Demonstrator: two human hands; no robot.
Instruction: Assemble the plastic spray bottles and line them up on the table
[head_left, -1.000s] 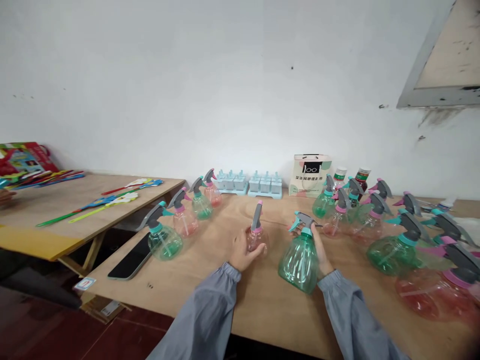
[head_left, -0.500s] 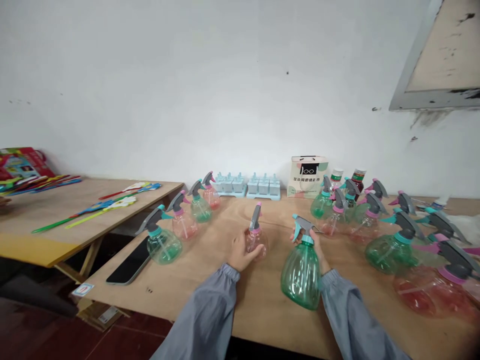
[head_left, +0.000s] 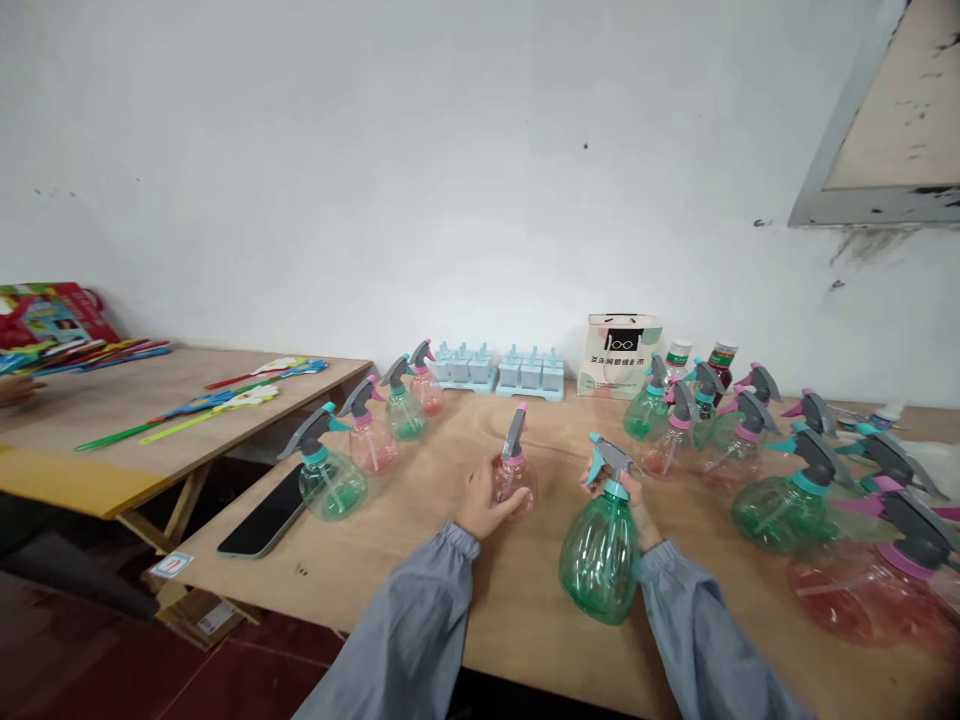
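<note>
In the middle of the table, my left hand [head_left: 484, 500] is wrapped round a clear pink spray bottle [head_left: 517, 480], which stands upright with a grey and pink trigger head. To its right, my right hand [head_left: 634, 500] grips a green spray bottle [head_left: 602, 560] around the neck, just under its grey and turquoise head. Part of that hand is hidden behind the bottle. To the left stand a green spray bottle [head_left: 334, 488] and a pink spray bottle [head_left: 373, 445], with another green and another pink one behind them.
Several more green and pink spray bottles [head_left: 784, 510] crowd the right side. A phone [head_left: 262, 515] lies at the left. Light-blue popsicle moulds [head_left: 531, 375] and a paper bag [head_left: 619, 358] stand by the wall. Colourful plastic hand-shaped sticks [head_left: 202, 405] lie on the neighbouring table [head_left: 67, 430].
The view has shifted slightly. The green bottle in my right hand has turned and tilted a little, from leaning to more upright. My left hand keeps its hold on the pink bottle.
</note>
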